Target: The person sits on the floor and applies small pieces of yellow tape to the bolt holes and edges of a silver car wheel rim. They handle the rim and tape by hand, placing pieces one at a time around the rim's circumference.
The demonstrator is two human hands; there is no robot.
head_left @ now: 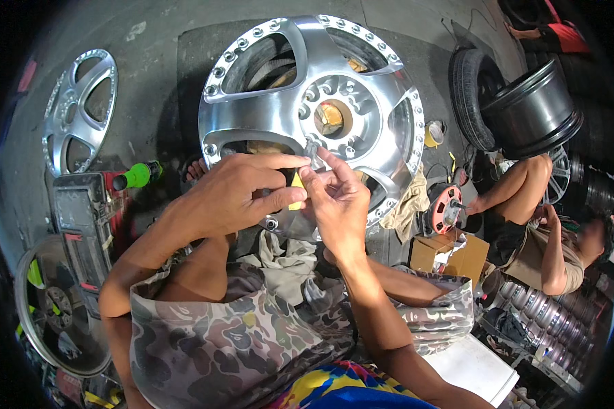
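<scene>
A polished silver wheel (252, 112) with broad spokes and a bolt-studded rim lies face up in front of me. Both my hands meet over its near spoke, just below the hub. My left hand (235, 194) is partly closed, its index finger stretched to a small greyish piece (312, 151) by the right fingertips. A small yellow piece (297, 192) shows at my left thumb tip; its kind is unclear. My right hand (338, 204) pinches thumb and index finger together at the greyish piece, which is too small to name. Yellowish blocks (331, 117) show through the wheel's openings.
Another silver wheel face (82, 112) stands at far left, above a dark toolbox (82, 211) and a green-black tool (140, 175). To the right are a tyre (474, 95), a black barrel rim (535, 109), a red reel (447, 208), a cardboard box (457, 255) and a seated person (539, 252).
</scene>
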